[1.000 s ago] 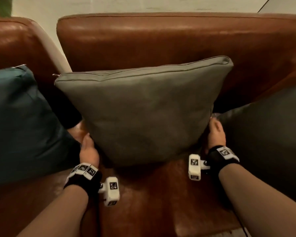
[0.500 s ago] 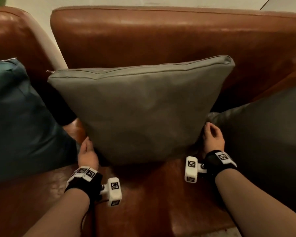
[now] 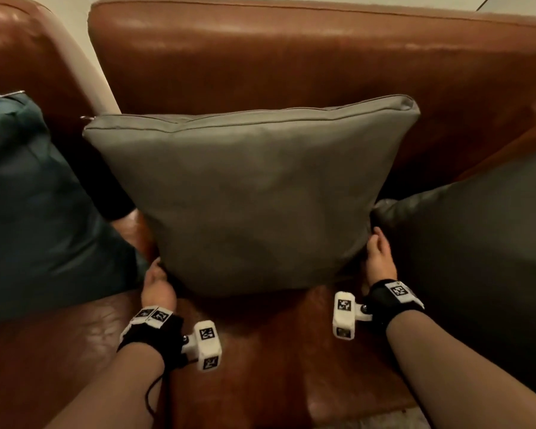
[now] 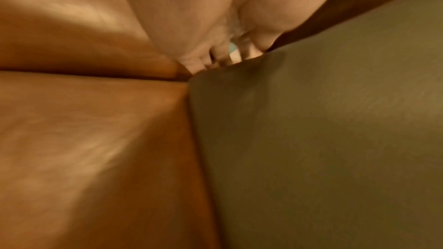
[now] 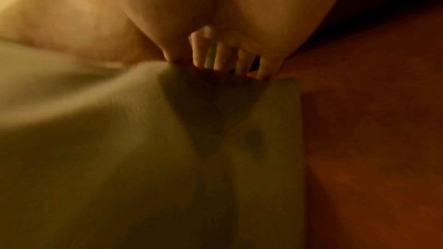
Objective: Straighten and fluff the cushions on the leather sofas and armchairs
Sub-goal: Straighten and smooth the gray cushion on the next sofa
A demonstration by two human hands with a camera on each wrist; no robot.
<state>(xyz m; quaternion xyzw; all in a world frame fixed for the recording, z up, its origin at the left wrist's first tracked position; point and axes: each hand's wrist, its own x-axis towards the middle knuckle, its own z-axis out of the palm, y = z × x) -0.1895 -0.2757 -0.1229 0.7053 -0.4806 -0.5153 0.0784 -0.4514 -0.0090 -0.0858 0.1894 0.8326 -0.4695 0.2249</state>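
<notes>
Standing upright, grey cushion (image 3: 254, 193), zipped long edge uppermost, leaning on sofa back (image 3: 291, 57)

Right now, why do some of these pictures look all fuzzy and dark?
Head view: sharp, lamp glare shining on the sofa back, edges bent by the wide lens. Left wrist view: blurry, the grey cushion and left hand soft. Right wrist view: darkest and fuzziest, with a deep shadow below the right hand.
</notes>
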